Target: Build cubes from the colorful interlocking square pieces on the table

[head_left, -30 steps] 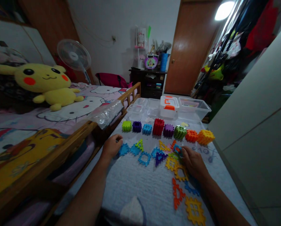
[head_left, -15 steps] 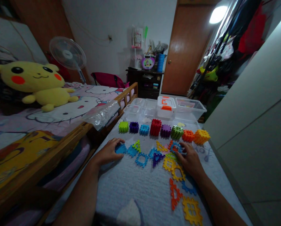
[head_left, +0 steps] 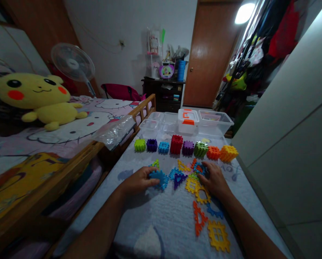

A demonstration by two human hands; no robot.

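Observation:
Flat plastic puzzle pieces lie on a pale blue blanket. My left hand rests on the blanket with its fingers curled round blue pieces. My right hand lies over the pile of yellow pieces, its fingertips on a small blue and orange piece. Just beyond my hands stands a row of assembled cubes: green, purple, blue, red and others up to yellow. An orange triangle and a yellow square lie near my right forearm.
Clear plastic boxes and a white box with an orange lid clasp stand behind the cubes. To the left is a wooden bed rail, a crumpled plastic bag, a yellow plush toy and a fan. A wall runs close on the right.
My left hand has slid right, dragging the blue pieces from the far left end toward the middle. My right hand has stayed over the yellow pile.

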